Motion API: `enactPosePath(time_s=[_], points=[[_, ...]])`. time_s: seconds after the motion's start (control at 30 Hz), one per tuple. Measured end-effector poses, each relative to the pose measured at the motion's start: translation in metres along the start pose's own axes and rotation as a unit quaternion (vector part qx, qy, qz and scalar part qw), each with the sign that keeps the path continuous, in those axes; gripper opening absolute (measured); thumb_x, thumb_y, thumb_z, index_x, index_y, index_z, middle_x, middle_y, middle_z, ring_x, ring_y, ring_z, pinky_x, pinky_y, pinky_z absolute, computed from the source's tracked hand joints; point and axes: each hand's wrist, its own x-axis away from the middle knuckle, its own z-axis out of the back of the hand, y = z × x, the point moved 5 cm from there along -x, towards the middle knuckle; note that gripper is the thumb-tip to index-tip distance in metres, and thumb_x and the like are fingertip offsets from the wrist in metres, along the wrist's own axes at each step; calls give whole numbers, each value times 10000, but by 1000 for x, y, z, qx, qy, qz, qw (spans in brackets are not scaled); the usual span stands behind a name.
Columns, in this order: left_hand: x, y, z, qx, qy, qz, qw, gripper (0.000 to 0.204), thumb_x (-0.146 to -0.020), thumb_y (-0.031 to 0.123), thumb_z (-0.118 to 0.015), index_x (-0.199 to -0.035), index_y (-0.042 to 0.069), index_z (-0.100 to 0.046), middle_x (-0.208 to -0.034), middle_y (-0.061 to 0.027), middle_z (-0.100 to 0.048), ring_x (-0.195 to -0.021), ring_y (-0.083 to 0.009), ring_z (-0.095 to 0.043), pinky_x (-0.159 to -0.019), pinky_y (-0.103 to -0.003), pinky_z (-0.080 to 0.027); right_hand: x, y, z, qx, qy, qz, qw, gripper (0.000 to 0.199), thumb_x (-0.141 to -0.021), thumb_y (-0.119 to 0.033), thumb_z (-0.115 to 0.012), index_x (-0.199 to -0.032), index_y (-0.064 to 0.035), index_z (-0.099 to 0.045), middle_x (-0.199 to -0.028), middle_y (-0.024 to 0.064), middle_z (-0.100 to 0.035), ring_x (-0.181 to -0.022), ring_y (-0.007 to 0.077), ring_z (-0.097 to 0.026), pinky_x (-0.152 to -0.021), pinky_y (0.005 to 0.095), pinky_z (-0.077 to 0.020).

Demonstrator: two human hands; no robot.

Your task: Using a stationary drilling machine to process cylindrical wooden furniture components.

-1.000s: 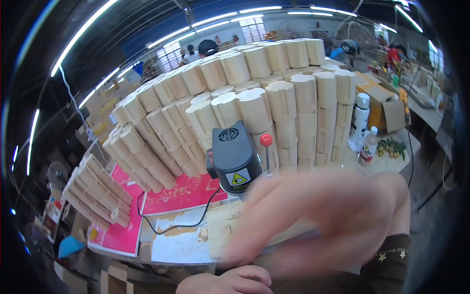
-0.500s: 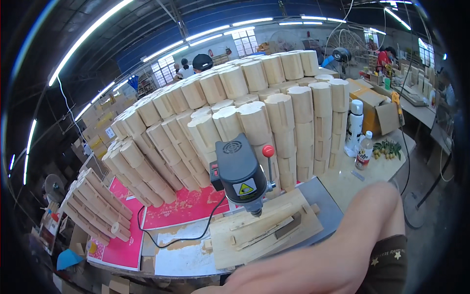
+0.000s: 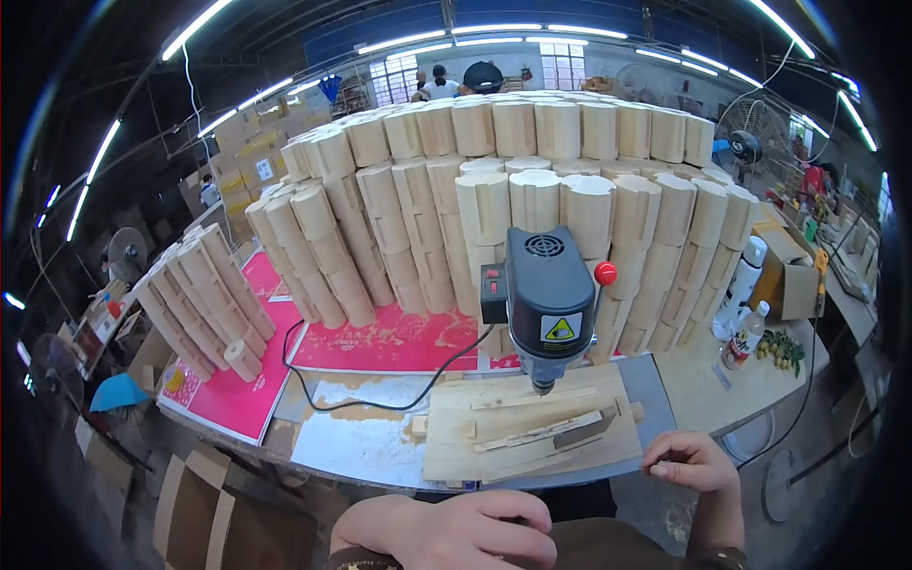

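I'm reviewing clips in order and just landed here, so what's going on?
A person's left hand is loosely curled before the workbench, and the right hand is bent near the wooden board's right end; no held thing shows in either. A black drill press stands with its chuck above the board. Stacked, grooved wooden cylinders fill the back.

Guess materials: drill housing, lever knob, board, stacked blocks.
Drill housing: painted metal or plastic, can't tell; dark, smooth, low sheen. Lever knob: probably plastic; glossy red. Board: apparently unfinished wood; pale, matte. Blocks: likely bare wood; pale tan, no varnish shine.
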Motion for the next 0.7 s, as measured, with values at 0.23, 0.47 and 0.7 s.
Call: enactPosePath(time_s=[0.23, 0.47, 0.7], points=[[13, 20, 6, 30, 131, -2, 991, 106, -846, 15, -519, -848, 54, -618, -886, -94, -633, -707, -247, -605, -678, -382, -404, -5, 39, -7, -91, 42, -60, 993, 150, -865, -95, -600, -963, 17, -619, -877, 42, -617, -792, 87, -554, -690, 219, -440], [7, 2, 2, 108, 74, 0, 991, 124, -867, 94, -504, -842, 38, -611, -852, -120, -606, -680, -254, -598, -659, -394, -422, 5, 139, -27, 15, 10, -261, 965, 199, -869, -223, -614, -933, -37, -639, -734, 10, -620, -676, 75, -559, -622, 229, -455], [7, 10, 2, 66, 67, 7, 996, 129, -863, 103, -505, -834, 31, -609, -845, -127, -605, -682, -253, -600, -663, -388, -433, 109, 326, -40, 488, 172, -416, 748, 287, -816, -328, -557, -946, -75, -592, -762, 145, -634, -714, 355, -620, -643, 450, -496]])
